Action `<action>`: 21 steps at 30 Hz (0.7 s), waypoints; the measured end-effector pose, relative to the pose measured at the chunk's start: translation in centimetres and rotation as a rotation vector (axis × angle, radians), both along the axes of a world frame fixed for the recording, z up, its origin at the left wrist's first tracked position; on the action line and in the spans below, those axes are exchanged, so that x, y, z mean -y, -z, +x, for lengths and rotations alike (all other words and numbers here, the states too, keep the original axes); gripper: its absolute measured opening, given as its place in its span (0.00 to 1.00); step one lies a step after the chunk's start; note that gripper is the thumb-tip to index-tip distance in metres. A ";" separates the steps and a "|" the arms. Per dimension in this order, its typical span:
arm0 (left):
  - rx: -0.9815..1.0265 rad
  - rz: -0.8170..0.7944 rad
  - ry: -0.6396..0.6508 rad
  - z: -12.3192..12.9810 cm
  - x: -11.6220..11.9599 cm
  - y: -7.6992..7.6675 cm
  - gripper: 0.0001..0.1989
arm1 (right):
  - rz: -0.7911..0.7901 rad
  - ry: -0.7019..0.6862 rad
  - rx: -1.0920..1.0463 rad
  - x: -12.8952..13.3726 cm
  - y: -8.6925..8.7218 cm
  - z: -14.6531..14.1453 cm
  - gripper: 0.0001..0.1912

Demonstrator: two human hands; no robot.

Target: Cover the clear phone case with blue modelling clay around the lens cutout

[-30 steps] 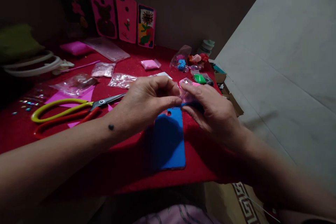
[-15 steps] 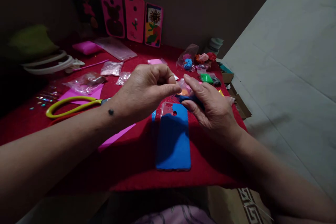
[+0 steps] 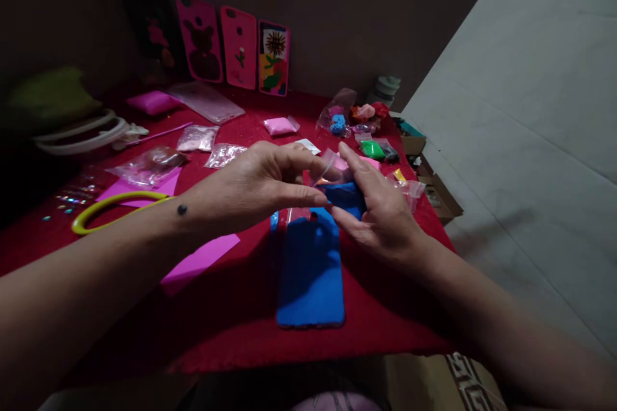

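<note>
A blue piece in clear plastic (image 3: 348, 198) is held between the thumb and fingers of my right hand (image 3: 385, 209). My left hand (image 3: 260, 180) reaches in from the left, its thumb and fingertips at the near edge of that blue piece and its plastic. Below both hands a phone case covered in blue (image 3: 311, 276) lies flat on the red cloth (image 3: 231, 334), its top end clear around the camera hole. A thin strip of blue (image 3: 274, 221) is beside the case's upper left.
Yellow-handled scissors (image 3: 116, 202) and pink sheets (image 3: 202, 260) lie left. Decorated phone cases (image 3: 240, 48) lean on the back wall. Small bags, one with green clay (image 3: 373, 149), lie behind and right. Cardboard boxes (image 3: 441, 196) stand beyond the right edge.
My left fingers have spread from a pinch and reached the plastic. More of the blue piece shows in my right hand. The view has shifted, so the table contents sit lower and further left.
</note>
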State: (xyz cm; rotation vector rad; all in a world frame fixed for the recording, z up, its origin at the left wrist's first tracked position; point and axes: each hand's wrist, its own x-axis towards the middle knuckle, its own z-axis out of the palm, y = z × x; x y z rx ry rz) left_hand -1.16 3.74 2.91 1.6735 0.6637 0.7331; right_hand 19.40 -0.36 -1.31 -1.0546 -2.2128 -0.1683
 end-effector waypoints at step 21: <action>-0.011 0.210 -0.042 0.8 0.6 1.5 0.02 | -0.104 -0.165 -0.003 0.2 -0.3 0.2 0.38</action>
